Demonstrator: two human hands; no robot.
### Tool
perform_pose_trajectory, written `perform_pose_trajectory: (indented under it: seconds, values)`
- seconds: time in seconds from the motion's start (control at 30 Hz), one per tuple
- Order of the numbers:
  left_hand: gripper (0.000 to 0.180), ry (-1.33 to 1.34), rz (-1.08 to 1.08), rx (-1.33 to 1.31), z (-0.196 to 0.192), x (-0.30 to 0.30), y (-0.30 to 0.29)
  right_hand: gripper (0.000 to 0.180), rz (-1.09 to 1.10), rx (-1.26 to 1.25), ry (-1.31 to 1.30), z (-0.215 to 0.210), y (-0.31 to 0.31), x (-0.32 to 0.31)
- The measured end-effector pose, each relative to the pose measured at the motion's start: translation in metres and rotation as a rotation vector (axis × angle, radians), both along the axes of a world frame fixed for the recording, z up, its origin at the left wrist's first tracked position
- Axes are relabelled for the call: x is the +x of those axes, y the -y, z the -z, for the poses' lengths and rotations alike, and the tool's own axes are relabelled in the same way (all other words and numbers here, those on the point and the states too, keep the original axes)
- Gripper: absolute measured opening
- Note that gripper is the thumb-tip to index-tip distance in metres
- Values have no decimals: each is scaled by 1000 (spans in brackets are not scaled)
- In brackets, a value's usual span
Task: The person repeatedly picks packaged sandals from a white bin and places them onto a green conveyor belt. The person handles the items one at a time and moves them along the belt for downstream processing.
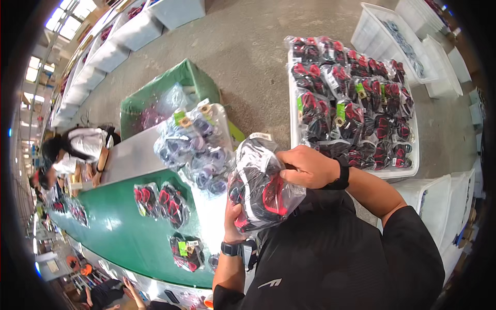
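Black short-sleeved shirt, a band on each wrist

The shirt is plain black with a small white slanted mark on the chest. The left hand (pixel 233 227) has a black wristwatch with a square face below it; the right hand (pixel 308 166) a black wristband.

bagged shoes (pixel 261 188) between both hands, conveyor belt (pixel 119 232) left, filled crate (pixel 408 173) right

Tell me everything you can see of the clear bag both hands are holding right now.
The clear plastic bag of black, red and white shoes is glossy, crinkled and full. It is held tilted in front of the person's chest, off the green conveyor belt. The right hand grips its upper right side; the left hand supports it from below. A white label shows at its top.
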State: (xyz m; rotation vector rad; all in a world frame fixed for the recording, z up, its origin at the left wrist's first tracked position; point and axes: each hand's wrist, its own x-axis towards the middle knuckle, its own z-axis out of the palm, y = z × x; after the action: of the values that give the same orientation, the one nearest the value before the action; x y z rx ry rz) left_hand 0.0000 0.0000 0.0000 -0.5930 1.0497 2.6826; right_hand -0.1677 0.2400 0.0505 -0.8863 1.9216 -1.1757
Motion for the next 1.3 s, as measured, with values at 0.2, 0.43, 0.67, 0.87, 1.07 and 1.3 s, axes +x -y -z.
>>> perform_pose_trajectory:
  seconds: [0.2,0.43,0.67,0.87,1.07,1.3]
  values:
    - [99,-54,-48,-145,-6,-43,-56,56,430,-317,223,45,-59,-8]
    - [101,-432,391,-1067,-59,-109,-103,63,591,-302,-112,55,-149,-36]
    - [107,-430,836,-920,-74,-164,-192,61,346,-461,121,58,-213,-47]
    - [64,-292,507,-580,-38,-177,-227,34,726,-437,311,112,-316,-26]
    - [56,-156,460,-947,4,-135,-185,37,1532,-678,626,182,-408,16]
    - [53,84,314,-934,59,-45,-113,43,1949,-533,768,330,-477,18]
